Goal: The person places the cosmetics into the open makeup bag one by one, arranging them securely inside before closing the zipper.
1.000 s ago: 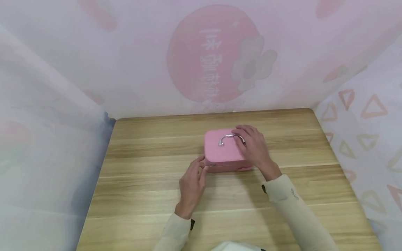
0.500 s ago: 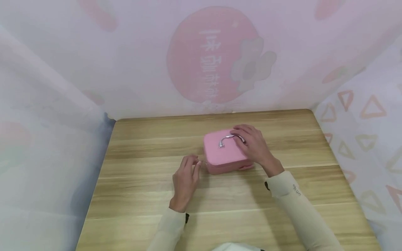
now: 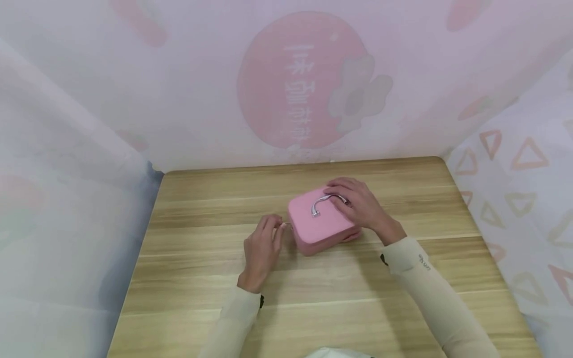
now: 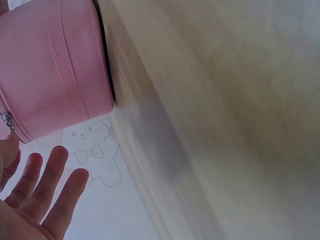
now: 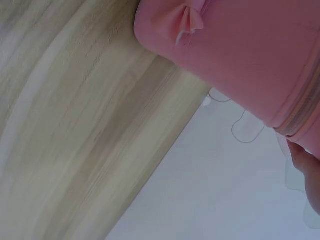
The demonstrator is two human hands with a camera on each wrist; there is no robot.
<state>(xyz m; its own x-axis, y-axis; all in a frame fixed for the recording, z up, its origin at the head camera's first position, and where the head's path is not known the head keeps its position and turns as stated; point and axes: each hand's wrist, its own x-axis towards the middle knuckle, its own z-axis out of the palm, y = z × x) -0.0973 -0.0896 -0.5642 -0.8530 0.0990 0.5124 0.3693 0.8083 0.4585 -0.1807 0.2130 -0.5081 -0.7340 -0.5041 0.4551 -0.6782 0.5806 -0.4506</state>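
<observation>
A pink zippered case [image 3: 309, 227] with a curved silver handle [image 3: 315, 208] stands on the wooden table, its lid down. At its left side my left hand [image 3: 261, 244] pinches the zipper pull [image 4: 8, 121] between thumb and index finger; the other fingers are spread apart in the left wrist view. My right hand [image 3: 360, 204] grips the right part of the lid beside the handle, its fingers reaching over the far edge. A pink bow [image 5: 184, 21] and a stretch of zipper [image 5: 302, 102] show on the case in the right wrist view. My right palm hides part of the lid.
The wooden table [image 3: 201, 278] extends around the case on all sides. Pale printed curtains [image 3: 188, 89] hang behind it and at both sides. White cloth [image 3: 335, 353] shows at the bottom edge of the head view.
The case has turned, its front left corner swinging toward me. My left hand moved left from the front corner, then up along the left side. The right hand has stayed on the lid.
</observation>
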